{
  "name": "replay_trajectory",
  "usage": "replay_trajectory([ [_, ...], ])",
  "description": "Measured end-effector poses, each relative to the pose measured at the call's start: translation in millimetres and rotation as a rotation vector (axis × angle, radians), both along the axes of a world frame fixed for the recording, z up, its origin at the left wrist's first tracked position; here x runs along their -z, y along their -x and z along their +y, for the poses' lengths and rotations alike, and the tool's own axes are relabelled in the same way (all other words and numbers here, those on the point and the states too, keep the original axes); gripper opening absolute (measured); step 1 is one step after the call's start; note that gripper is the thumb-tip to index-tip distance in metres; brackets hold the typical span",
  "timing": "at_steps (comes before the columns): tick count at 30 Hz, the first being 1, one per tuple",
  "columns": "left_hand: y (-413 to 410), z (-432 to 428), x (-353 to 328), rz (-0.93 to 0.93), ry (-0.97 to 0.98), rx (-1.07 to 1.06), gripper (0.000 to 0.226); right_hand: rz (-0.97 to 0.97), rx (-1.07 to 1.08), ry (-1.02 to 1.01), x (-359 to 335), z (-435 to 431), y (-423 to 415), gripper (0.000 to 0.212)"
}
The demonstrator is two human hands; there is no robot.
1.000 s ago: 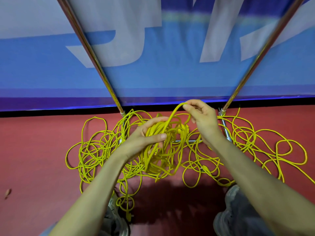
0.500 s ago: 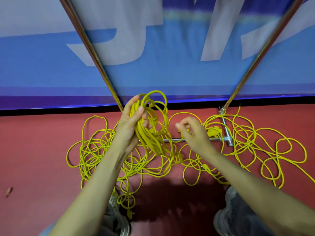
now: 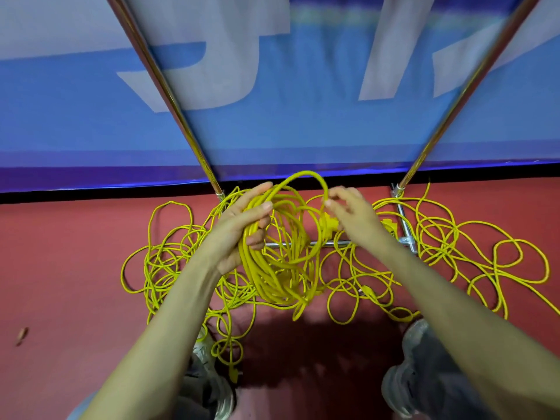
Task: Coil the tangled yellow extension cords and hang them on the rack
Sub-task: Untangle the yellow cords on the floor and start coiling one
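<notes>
My left hand [image 3: 242,225] grips a thick bundle of coiled yellow cord [image 3: 272,268] that hangs down from it above the floor. My right hand [image 3: 351,213] pinches one strand of the same cord, which arches over from the top of the bundle to my fingertips. A yellow plug [image 3: 328,224] shows just below my right fingers. Tangled yellow cords [image 3: 454,247] lie spread across the red floor to both sides. The rack's two metal poles [image 3: 169,98] slant upward, and its base bar [image 3: 321,244] lies on the floor behind the coil.
A blue and white banner [image 3: 272,86] stands behind the rack. My two grey shoes [image 3: 424,371] stand at the bottom, with loose cord loops around the left one. A small brown scrap [image 3: 21,334] lies on the floor at far left.
My right hand has risen from near the floor to the top of the coil, drawing a strand up into a fresh loop. The bundle in my left hand hangs lower and fuller.
</notes>
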State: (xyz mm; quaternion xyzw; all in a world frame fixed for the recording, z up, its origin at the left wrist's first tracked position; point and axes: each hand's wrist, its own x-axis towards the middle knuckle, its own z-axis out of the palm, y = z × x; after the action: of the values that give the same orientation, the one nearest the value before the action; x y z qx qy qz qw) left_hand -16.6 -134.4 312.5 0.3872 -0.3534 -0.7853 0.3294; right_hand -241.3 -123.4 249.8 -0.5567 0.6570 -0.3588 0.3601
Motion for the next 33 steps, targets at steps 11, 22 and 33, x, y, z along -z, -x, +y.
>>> replay_trajectory([
  [11, 0.0, 5.2, 10.6, 0.017, -0.04, 0.209, 0.095, 0.176, -0.22, 0.256, -21.9, -1.5, 16.1, 0.032],
  [22, 12.8, 10.1, 9.1, -0.033, -0.01, 0.124, 0.05, 0.438, -0.316, 0.348, -7.3, 7.4, -12.9, 0.028],
  [33, 16.6, 1.1, 5.2, 0.24, 0.04, -0.352, 0.021, 0.007, -0.258, 0.078, 31.2, 58.7, -44.7, 0.05],
])
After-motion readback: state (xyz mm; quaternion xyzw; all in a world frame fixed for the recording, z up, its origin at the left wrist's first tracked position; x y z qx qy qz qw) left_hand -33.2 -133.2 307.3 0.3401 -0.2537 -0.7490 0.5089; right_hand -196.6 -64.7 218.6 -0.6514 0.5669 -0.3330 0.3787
